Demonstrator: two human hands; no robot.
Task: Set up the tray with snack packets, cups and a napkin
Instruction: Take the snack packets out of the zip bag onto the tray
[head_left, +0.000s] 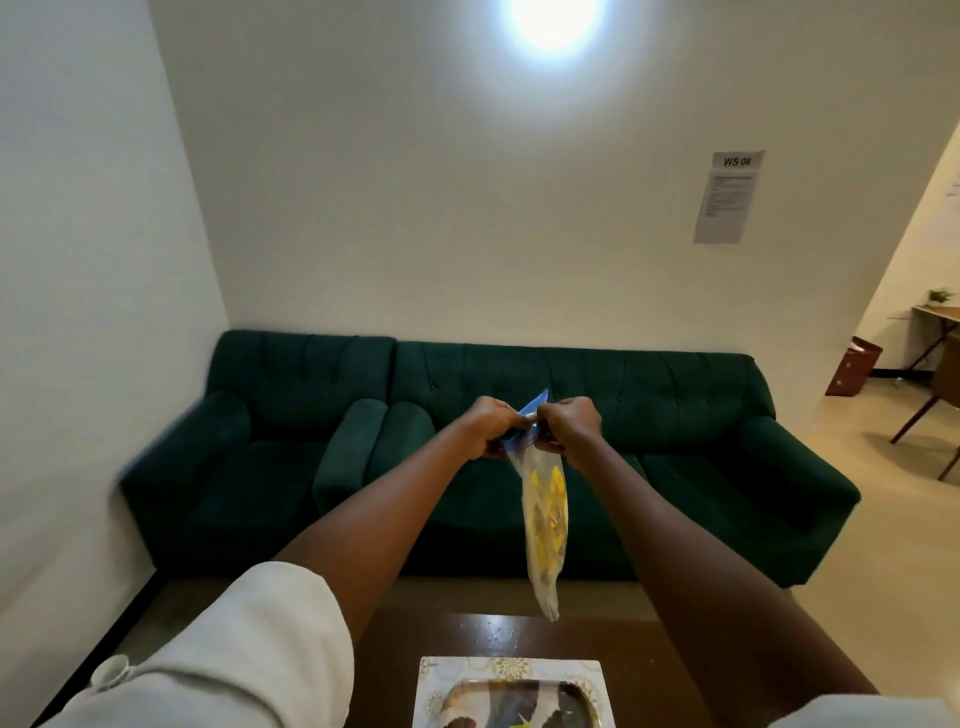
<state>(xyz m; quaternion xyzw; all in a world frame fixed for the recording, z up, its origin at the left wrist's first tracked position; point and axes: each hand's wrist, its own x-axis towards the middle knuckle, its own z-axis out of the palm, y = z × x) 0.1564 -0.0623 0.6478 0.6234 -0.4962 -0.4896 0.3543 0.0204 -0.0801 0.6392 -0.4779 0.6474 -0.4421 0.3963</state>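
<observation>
Packet (545, 525) dangles over the desk (649, 665) — left grip (488, 426) and right grip (569, 426) both pinch its blue top. Tray (514, 683) sits below, contents cropped — packet not yet placed; cups, napkin apparently left.

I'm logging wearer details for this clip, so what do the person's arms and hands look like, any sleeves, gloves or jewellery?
The left hand and right hand are bare: no gloves, no rings or watch visible. Forearms are uncovered. A loose cream left sleeve ends near the elbow; a matching right sleeve shows only at the bottom corner.
</observation>
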